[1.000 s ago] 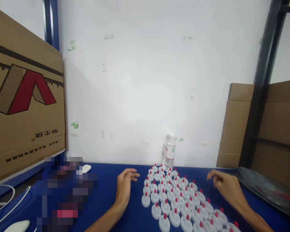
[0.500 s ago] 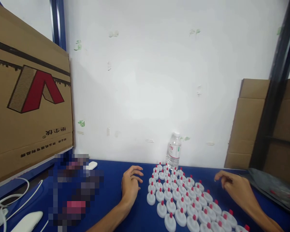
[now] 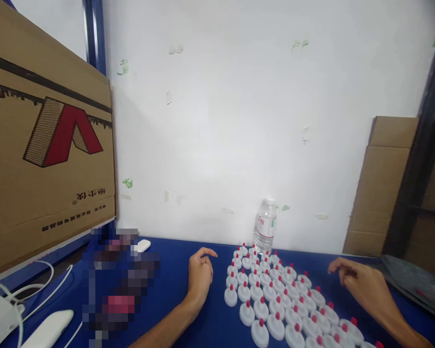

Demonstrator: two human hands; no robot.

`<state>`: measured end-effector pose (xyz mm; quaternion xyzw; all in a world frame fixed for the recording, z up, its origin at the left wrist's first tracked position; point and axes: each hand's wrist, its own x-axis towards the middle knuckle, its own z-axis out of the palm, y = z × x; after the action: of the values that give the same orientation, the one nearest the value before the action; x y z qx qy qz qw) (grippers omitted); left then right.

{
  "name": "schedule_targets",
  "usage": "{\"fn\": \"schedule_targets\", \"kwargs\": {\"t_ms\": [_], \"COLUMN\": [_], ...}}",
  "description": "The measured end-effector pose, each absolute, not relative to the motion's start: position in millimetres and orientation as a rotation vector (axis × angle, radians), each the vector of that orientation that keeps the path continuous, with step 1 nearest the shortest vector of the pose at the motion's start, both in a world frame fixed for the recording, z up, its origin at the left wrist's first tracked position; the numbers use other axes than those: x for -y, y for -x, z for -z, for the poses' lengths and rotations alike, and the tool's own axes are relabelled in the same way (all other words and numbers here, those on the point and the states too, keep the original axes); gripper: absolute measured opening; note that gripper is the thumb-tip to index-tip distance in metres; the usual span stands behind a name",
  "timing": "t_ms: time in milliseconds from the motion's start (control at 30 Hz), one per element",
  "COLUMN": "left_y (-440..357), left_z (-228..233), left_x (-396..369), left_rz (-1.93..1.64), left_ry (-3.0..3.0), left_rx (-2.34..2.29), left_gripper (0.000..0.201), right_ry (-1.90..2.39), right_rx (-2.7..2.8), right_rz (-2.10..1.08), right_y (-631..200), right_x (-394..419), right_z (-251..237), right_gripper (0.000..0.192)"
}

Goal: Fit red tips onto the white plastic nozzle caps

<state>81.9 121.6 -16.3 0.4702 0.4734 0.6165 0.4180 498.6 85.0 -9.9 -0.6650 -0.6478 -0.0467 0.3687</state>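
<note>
Several small white oval bottles with red caps (image 3: 278,305) stand close together in rows on the blue table (image 3: 170,309). Left of them hovers my left hand (image 3: 201,274), its index finger stretched out and the others loosely curled, with nothing in it. My right hand (image 3: 360,280) is on their right side, index finger reaching inward and the rest bent, also holding nothing. Neither hand touches a bottle. The nearest bottles run past the lower edge of the view.
Behind the rows a clear water bottle (image 3: 265,227) stands by the white wall (image 3: 217,121). A large cardboard box (image 3: 58,193) is at left, above white cables (image 3: 49,295) and a white device (image 3: 50,331). Folded cardboard (image 3: 380,188) and a grey plastic bag (image 3: 416,285) lie at right.
The whole view has shifted slightly, so things appear farther right. The fingers of my left hand have curled in more, leaving the index finger extended. The bottles stay in place.
</note>
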Motion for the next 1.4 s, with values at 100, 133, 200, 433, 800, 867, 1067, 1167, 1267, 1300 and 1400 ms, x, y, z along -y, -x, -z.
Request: {"fn": "schedule_targets", "kwargs": {"t_ms": [100, 133, 200, 433, 800, 867, 1067, 1167, 1267, 1300, 1400], "left_y": [-82.2, -82.3, -82.6, -83.0, -82.8, -82.9, -82.7, -82.5, -82.4, -82.5, -83.0], "left_z": [19.0, 19.7, 20.6, 22.6, 18.5, 17.8, 18.9, 19.2, 18.3, 17.9, 17.3], "left_x": [-125.1, -125.9, -127.0, -126.9, -121.4, -120.8, -122.0, -122.1, -121.1, -120.7, -120.3], "left_rz": [-1.55, -1.552, -1.553, -1.552, -1.513, -1.506, -1.498, -1.496, -1.495, -1.495, -1.493], "left_ry": [-1.172, -1.17, -1.173, -1.202, -1.24, -1.246, -1.256, -1.258, -1.257, -1.257, -1.254], "left_rx": [-1.187, -1.187, -1.183, -1.163, -1.189, -1.192, -1.196, -1.192, -1.186, -1.182, -1.17], "left_gripper": [0.028, 0.026, 0.022, 0.02, 0.019, 0.019, 0.02, 0.02, 0.019, 0.018, 0.018], "right_ry": [1.712, 1.713, 1.714, 1.709, 1.66, 1.651, 1.651, 1.651, 1.648, 1.644, 1.64], "right_rx": [1.664, 1.668, 1.677, 1.672, 1.691, 1.693, 1.697, 1.702, 1.709, 1.712, 1.719], "right_rz": [0.112, 0.108, 0.098, 0.091, 0.079, 0.073, 0.053, 0.072, 0.087, 0.086, 0.075], "right_y": [-498.0, -498.0, -498.2, -497.7, -492.0, -492.2, -493.2, -493.8, -493.9, -493.8, -494.1], "right_x": [-84.5, -84.5, -84.8, -85.0, -82.2, -82.2, -82.8, -83.4, -83.7, -83.7, -83.8], "right_z": [9.6, 9.6, 9.8, 9.5, 6.1, 6.5, 7.3, 7.6, 7.7, 7.7, 8.2], "right_gripper": [0.033, 0.033, 0.033, 0.033, 0.032, 0.032, 0.032, 0.032, 0.033, 0.032, 0.032]}}
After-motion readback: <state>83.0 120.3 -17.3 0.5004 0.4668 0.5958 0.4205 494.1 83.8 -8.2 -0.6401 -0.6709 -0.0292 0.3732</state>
